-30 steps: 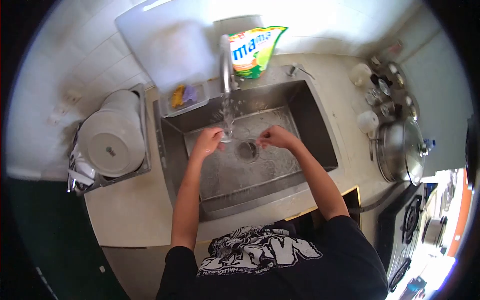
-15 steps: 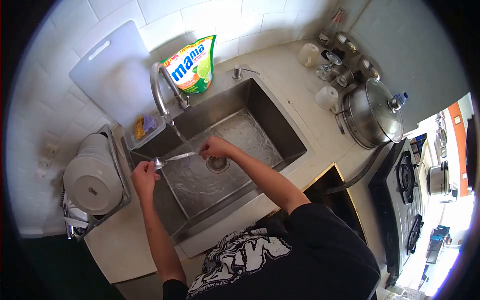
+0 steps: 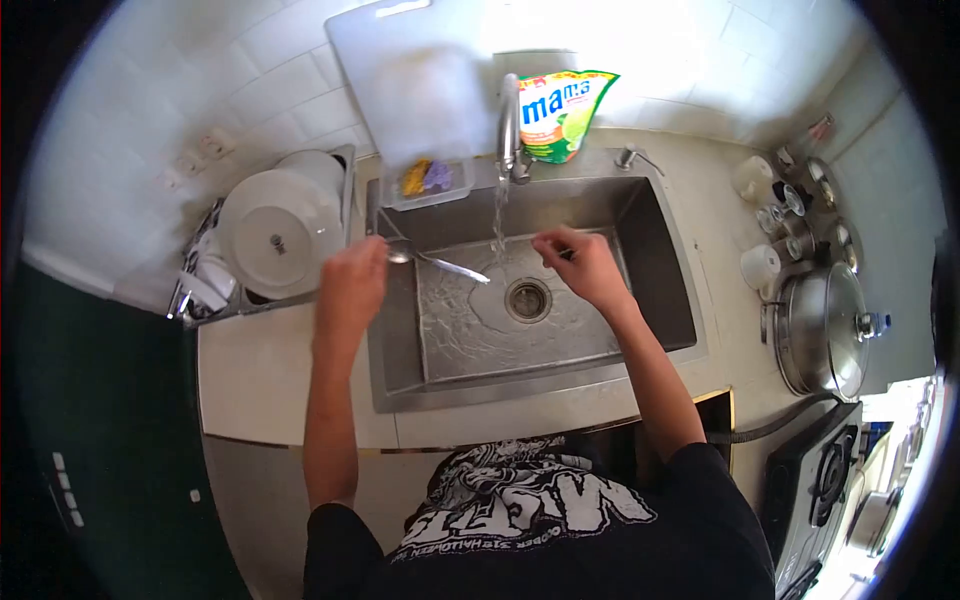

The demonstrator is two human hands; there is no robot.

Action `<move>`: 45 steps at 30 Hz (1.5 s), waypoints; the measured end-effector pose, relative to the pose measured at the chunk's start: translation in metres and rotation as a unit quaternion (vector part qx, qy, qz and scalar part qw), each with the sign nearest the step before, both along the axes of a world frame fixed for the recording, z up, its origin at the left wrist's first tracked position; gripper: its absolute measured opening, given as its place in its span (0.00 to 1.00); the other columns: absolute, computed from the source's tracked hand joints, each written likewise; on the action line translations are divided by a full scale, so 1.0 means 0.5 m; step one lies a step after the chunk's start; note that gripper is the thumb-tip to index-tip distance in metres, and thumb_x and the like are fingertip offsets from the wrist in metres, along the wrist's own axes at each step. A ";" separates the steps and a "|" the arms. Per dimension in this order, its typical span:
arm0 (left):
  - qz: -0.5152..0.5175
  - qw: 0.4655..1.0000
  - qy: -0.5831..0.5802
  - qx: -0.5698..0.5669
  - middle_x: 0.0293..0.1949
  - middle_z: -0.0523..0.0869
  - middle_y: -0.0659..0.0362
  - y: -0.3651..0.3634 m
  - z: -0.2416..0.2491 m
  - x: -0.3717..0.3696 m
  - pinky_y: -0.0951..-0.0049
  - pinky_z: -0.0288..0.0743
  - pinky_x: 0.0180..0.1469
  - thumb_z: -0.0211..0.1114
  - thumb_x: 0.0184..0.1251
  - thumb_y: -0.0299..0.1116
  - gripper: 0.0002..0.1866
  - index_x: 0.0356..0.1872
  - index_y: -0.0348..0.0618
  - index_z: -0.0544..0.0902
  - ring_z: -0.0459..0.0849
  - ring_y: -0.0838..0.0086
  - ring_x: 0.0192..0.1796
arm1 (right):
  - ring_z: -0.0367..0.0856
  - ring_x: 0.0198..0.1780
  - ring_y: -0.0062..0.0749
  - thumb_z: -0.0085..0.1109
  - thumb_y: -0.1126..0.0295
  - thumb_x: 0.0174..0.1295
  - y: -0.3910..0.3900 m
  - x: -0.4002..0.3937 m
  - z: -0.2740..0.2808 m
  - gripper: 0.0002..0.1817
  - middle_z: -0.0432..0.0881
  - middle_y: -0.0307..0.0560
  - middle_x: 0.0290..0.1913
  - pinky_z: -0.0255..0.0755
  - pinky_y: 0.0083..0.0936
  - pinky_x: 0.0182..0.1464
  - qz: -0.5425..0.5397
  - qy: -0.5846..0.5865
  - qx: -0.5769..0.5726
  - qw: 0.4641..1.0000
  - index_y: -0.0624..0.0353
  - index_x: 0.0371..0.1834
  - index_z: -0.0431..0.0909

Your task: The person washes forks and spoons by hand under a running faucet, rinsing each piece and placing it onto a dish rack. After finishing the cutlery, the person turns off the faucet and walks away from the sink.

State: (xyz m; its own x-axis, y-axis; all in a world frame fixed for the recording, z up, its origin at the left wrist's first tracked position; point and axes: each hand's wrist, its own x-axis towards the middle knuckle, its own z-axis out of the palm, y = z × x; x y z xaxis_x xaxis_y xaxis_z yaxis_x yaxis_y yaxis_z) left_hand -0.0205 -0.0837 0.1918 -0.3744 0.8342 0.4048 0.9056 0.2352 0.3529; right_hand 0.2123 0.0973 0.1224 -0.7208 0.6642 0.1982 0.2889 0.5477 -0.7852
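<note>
My left hand [image 3: 352,283] is closed at the bowl end of a metal spoon [image 3: 455,268] over the left side of the sink. The spoon's handle points right, toward the falling water. My right hand [image 3: 588,268] is over the sink to the right of the water, apart from the spoon. Its fingers are curled together, and I see nothing in them. Water runs from the curved faucet [image 3: 510,125] into the steel sink [image 3: 480,340], near the round drain [image 3: 528,300].
A dish rack with white plates [image 3: 275,240] stands at the left. Behind the sink are a tray with yellow and purple sponges [image 3: 428,178], a cutting board [image 3: 415,80] and a soap pouch [image 3: 560,115]. Mugs [image 3: 760,266], a lidded pot [image 3: 825,330] and a stove [image 3: 815,490] are at the right.
My right hand has come off the spoon's handle and moved away to the right. My left hand still holds the spoon by the bowl end. The camera view has turned and shifted.
</note>
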 end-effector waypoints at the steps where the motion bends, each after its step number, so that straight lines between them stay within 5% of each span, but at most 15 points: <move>1: -0.001 1.000 -0.012 -0.022 0.27 0.80 0.45 -0.005 -0.029 -0.001 0.61 0.71 0.33 0.57 0.59 0.28 0.06 0.31 0.36 0.78 0.79 0.51 0.30 | 0.83 0.33 0.35 0.59 0.68 0.55 0.003 0.000 -0.032 0.08 0.83 0.50 0.29 0.74 0.26 0.36 0.001 -0.050 0.034 0.998 0.60 0.35 0.81; 5: 0.001 0.997 -0.057 -0.054 0.27 0.80 0.46 -0.005 -0.076 -0.003 0.61 0.71 0.33 0.58 0.56 0.28 0.05 0.29 0.36 0.79 0.79 0.51 0.31 | 0.83 0.32 0.36 0.60 0.67 0.55 -0.039 0.000 -0.013 0.11 0.81 0.52 0.27 0.73 0.29 0.35 -0.021 -0.008 -0.086 0.996 0.59 0.39 0.79; 11: -0.070 0.992 -0.103 -0.034 0.27 0.80 0.46 0.006 -0.120 0.068 0.61 0.72 0.33 0.60 0.55 0.29 0.06 0.29 0.36 0.79 0.80 0.52 0.32 | 0.81 0.28 0.27 0.55 0.66 0.62 -0.083 -0.063 0.004 0.14 0.81 0.48 0.30 0.72 0.23 0.33 0.137 0.004 -0.082 0.987 0.61 0.47 0.75; 19: -0.079 0.985 -0.121 0.098 0.30 0.81 0.49 0.034 -0.146 0.132 0.61 0.73 0.34 0.61 0.55 0.27 0.06 0.34 0.38 0.80 0.80 0.54 0.31 | 0.75 0.45 0.50 0.44 0.64 0.67 -0.094 -0.104 -0.012 0.20 0.77 0.57 0.46 0.68 0.33 0.50 0.217 0.079 0.164 0.959 0.63 0.58 0.66; 22: -0.088 0.975 -0.124 0.164 0.31 0.82 0.51 0.040 -0.160 0.138 0.64 0.74 0.32 0.62 0.55 0.27 0.07 0.36 0.38 0.80 0.81 0.56 0.30 | 0.76 0.45 0.49 0.45 0.61 0.67 -0.099 -0.099 -0.004 0.22 0.77 0.58 0.45 0.68 0.31 0.50 0.230 0.038 -0.021 0.972 0.63 0.60 0.64; 27: -0.018 0.954 -0.195 0.227 0.32 0.83 0.53 0.041 -0.165 0.163 0.71 0.75 0.32 0.63 0.58 0.28 0.07 0.37 0.38 0.80 0.82 0.66 0.30 | 0.77 0.42 0.43 0.45 0.58 0.67 -0.114 -0.110 -0.008 0.22 0.78 0.55 0.41 0.69 0.30 0.46 0.189 0.064 -0.133 0.971 0.62 0.58 0.65; 28: -0.002 0.946 -0.211 0.245 0.32 0.83 0.54 0.043 -0.171 0.165 0.73 0.75 0.32 0.63 0.59 0.29 0.07 0.37 0.39 0.80 0.83 0.69 0.30 | 0.77 0.41 0.42 0.45 0.59 0.67 -0.119 -0.113 -0.005 0.22 0.78 0.55 0.40 0.69 0.30 0.45 0.177 0.058 -0.175 0.967 0.62 0.57 0.66; 31: 0.032 0.920 -0.300 0.251 0.34 0.83 0.57 0.043 -0.192 0.165 0.74 0.75 0.35 0.61 0.62 0.31 0.09 0.39 0.37 0.79 0.82 0.73 0.33 | 0.77 0.38 0.37 0.44 0.60 0.68 -0.118 -0.139 -0.035 0.18 0.78 0.52 0.36 0.70 0.28 0.41 0.158 0.120 0.008 0.980 0.62 0.52 0.69; 34: 0.029 0.825 -0.459 0.329 0.34 0.83 0.56 0.050 -0.234 0.175 0.73 0.75 0.35 0.59 0.64 0.32 0.11 0.43 0.38 0.77 0.82 0.72 0.34 | 0.77 0.38 0.51 0.44 0.63 0.67 -0.135 -0.155 -0.042 0.15 0.76 0.58 0.36 0.70 0.33 0.41 0.120 0.146 0.072 0.979 0.64 0.46 0.69; 37: 0.028 0.742 -0.573 0.348 0.38 0.82 0.55 0.046 -0.284 0.195 0.73 0.76 0.39 0.57 0.66 0.35 0.14 0.46 0.36 0.75 0.82 0.73 0.41 | 0.72 0.29 0.27 0.42 0.61 0.69 -0.139 -0.173 -0.051 0.15 0.73 0.45 0.27 0.68 0.25 0.34 0.070 0.163 0.000 0.984 0.62 0.45 0.70; 42: 0.005 0.885 -0.453 0.112 0.41 0.81 0.57 -0.009 -0.252 0.223 0.75 0.73 0.44 0.54 0.67 0.31 0.16 0.53 0.34 0.72 0.79 0.76 0.44 | 0.65 0.25 0.19 0.39 0.59 0.70 -0.127 -0.196 -0.062 0.15 0.67 0.37 0.23 0.63 0.20 0.27 0.015 0.190 -0.173 0.966 0.62 0.41 0.68; 44: 0.004 0.919 -0.388 0.077 0.41 0.82 0.57 -0.011 -0.241 0.205 0.74 0.73 0.43 0.55 0.66 0.30 0.16 0.53 0.34 0.72 0.79 0.77 0.44 | 0.65 0.25 0.18 0.39 0.59 0.70 -0.113 -0.206 -0.072 0.16 0.67 0.37 0.23 0.63 0.21 0.27 0.013 0.204 -0.206 0.957 0.62 0.40 0.68; 45: -0.009 0.891 -0.443 0.100 0.39 0.82 0.56 -0.009 -0.249 0.202 0.74 0.74 0.41 0.55 0.66 0.30 0.16 0.52 0.34 0.73 0.80 0.75 0.42 | 0.66 0.25 0.20 0.39 0.59 0.70 -0.104 -0.214 -0.077 0.16 0.68 0.38 0.24 0.64 0.22 0.28 0.006 0.208 -0.184 0.961 0.62 0.40 0.69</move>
State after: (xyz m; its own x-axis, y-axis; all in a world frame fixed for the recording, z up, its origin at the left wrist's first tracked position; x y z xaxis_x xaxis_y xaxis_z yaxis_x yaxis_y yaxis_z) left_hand 0.0803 -0.0883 0.0673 -0.6078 0.7879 0.0985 0.2531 0.0747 0.9646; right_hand 0.1053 0.0452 0.0840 -0.6375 0.7372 0.2237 -0.0961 0.2121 -0.9725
